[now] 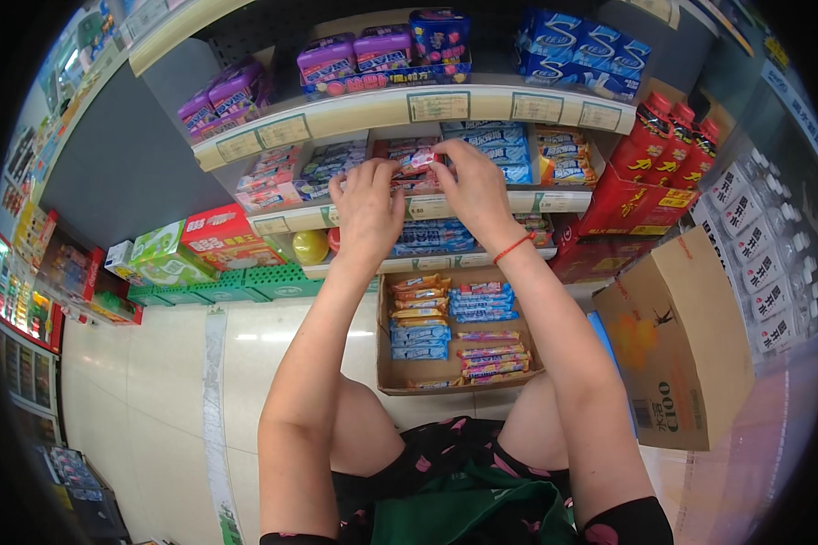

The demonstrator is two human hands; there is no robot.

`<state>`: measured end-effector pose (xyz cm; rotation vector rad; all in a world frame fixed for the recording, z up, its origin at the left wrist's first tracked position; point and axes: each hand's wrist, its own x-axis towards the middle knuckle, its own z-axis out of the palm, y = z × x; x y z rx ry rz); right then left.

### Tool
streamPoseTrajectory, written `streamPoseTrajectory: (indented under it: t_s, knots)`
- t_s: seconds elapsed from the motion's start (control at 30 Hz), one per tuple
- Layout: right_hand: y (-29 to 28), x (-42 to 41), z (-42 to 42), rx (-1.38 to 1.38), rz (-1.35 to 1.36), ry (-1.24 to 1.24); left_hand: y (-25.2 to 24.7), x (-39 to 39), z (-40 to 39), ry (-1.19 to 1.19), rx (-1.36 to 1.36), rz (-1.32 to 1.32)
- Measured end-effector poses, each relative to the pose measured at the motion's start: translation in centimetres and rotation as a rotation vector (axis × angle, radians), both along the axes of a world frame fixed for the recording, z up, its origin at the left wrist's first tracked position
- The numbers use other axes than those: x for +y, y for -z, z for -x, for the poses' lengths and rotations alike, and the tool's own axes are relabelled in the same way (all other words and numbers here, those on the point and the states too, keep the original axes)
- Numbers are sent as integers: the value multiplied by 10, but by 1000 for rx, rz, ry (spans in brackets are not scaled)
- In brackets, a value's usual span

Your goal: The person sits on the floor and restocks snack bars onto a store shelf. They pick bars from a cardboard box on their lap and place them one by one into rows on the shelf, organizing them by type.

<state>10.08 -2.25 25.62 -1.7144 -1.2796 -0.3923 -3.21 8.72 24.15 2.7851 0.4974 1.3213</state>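
My right hand (476, 191) has its thumb and fingers around the end of a red-and-white candy stick pack (422, 159) at the middle compartment of the shelf. Beside it, my left hand (370, 208) reaches over the front edge of the same compartment, fingertips by the red packs; its grip is partly hidden. Purple candy packs (328, 163) fill the compartment to the left. On the right are blue candy packs (501, 146) and orange ones (564, 157). Below my forearms, an open cardboard tray (419, 373) holds several candy packs in blue, orange and pink rows.
Shelf edges with price labels (440, 107) run above and below my hands. Red bottles (664, 136) and a cardboard box (682, 347) stand at the right, near wrapped water bottles (756, 252). Green crates (238, 286) carry boxed drinks on the left.
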Motion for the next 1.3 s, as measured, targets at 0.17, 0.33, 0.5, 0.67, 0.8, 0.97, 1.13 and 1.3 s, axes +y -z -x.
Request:
streamPoseTrajectory:
  t_s: [0.17, 0.33, 0.5, 0.67, 0.8, 0.97, 1.13, 1.3]
  knots:
    - [6, 1, -5, -248, 114, -17, 5, 2, -4, -17, 0, -36]
    - [8, 1, -2, -190, 141, -35, 5, 1, -7, -55, 33, -81]
    - [4, 2, -2, -226, 145, -48, 4, 1, -8, -55, 27, -74]
    - [5, 4, 1, -285, 175, 5, 6, 0, -11, -83, 33, -95]
    - [10, 6, 2, -303, 159, 31, 8, -1, -10, -104, 52, -110]
    - [9, 6, 4, -267, 153, 13, 10, 1, -9, -94, 47, -102]
    - [12, 7, 4, -275, 166, 41, 8, 0, -11, -85, 48, -96]
    - [12, 7, 6, -252, 240, 52, 5, -2, -13, -92, 82, -58]
